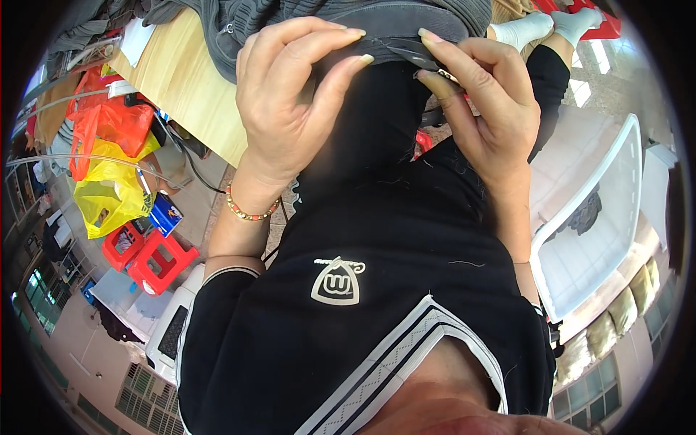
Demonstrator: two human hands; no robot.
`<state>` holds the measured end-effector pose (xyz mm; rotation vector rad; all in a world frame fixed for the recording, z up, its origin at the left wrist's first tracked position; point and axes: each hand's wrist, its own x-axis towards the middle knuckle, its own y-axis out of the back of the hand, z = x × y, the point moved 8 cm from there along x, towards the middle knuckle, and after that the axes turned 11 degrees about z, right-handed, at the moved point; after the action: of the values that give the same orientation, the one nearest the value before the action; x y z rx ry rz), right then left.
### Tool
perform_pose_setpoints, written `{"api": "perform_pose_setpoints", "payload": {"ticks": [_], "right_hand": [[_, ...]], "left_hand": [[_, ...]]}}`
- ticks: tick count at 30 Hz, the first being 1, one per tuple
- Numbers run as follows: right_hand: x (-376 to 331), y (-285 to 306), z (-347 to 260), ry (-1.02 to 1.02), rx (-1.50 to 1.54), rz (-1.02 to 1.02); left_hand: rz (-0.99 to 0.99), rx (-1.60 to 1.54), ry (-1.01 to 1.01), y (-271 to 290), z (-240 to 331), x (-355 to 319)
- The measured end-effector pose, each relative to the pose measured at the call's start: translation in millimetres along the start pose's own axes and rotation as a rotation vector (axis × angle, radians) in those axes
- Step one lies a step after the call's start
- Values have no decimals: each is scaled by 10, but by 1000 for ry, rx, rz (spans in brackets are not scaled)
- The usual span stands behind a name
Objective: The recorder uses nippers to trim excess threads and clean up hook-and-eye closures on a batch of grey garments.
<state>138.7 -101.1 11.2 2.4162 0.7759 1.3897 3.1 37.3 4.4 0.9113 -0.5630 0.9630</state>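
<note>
A dark grey garment (406, 22) with a ribbed part lies across my lap and the table edge at the top. My left hand (283, 94) has its thumb and index finger on either side of the garment's edge, with the fabric between them. In my right hand (486, 101) is a small pair of dark thread snips (415, 56), held between thumb and index finger. Their pointed tips face left, close to the garment's edge and the left fingertips. The right palm hides part of the handle.
A pale wooden table (181, 80) stands at the upper left. Beside it are red (119, 119) and yellow (109, 188) plastic bags and a red stool (163, 261). To the right is a white plastic bin (587, 254) with dark cloth inside. Socked feet (525, 30) show at the upper right.
</note>
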Motion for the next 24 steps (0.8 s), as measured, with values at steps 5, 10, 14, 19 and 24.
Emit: {"api": "perform_pose_setpoints", "payload": {"ticks": [5, 10, 14, 19, 24], "right_hand": [[29, -30, 10, 42, -89, -35], [127, -82, -52, 55, -100, -50], [128, 1, 91, -149, 97, -52], [12, 97, 224, -328, 195, -46], [-151, 225, 343, -375, 264, 2]], "left_hand": [[-46, 41, 44, -44, 16, 12], [-43, 65, 35, -13, -42, 31], [-66, 180, 52, 150, -267, -42], [62, 259, 413, 712, -1166, -96], [28, 239, 685, 516, -1623, 31]]}}
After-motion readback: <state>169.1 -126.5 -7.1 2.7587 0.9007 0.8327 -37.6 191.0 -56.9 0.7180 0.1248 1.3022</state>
